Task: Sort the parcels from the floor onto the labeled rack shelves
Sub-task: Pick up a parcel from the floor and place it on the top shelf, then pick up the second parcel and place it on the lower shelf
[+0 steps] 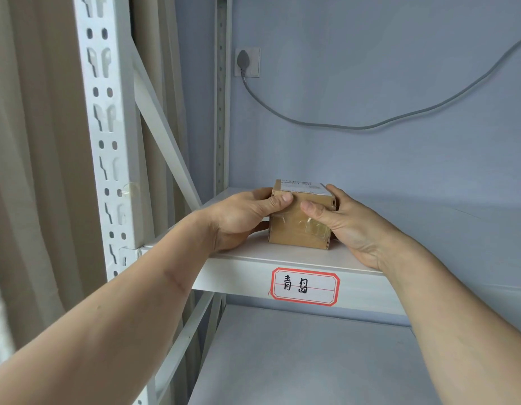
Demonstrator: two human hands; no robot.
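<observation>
Left hand and right hand grip the cardboard parcel from both sides; it rests on the labelled shelf.

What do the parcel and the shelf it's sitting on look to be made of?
The parcel looks like brown corrugated cardboard, matte, with glossy clear tape and a white paper label on top. The shelf appears to be white-painted metal, smooth with a slight sheen, though a laminated board is possible.
</observation>
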